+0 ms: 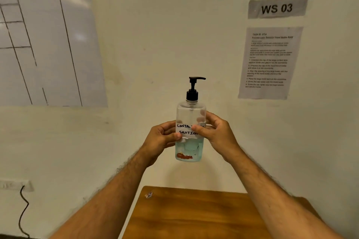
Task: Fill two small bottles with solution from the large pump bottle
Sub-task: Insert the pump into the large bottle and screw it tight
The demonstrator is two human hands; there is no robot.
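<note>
A large clear pump bottle (pixel 190 114) with a black pump head and a white handwritten label is held upright in the air in front of the wall, well above the table. Pale blue liquid fills only its lower part. My left hand (pixel 162 139) grips its left side, thumb across the label. My right hand (pixel 215 132) grips its right side, fingers wrapped behind and thumb on the label. No small bottles are in view.
A wooden table (pixel 194 213) lies below, with a small scrap (pixel 148 195) near its far left corner. On the wall hang a "WS 03" sign (pixel 277 7), a printed instruction sheet (pixel 269 63) and a whiteboard (pixel 44 35). A socket with a black cable (pixel 23 209) sits low left.
</note>
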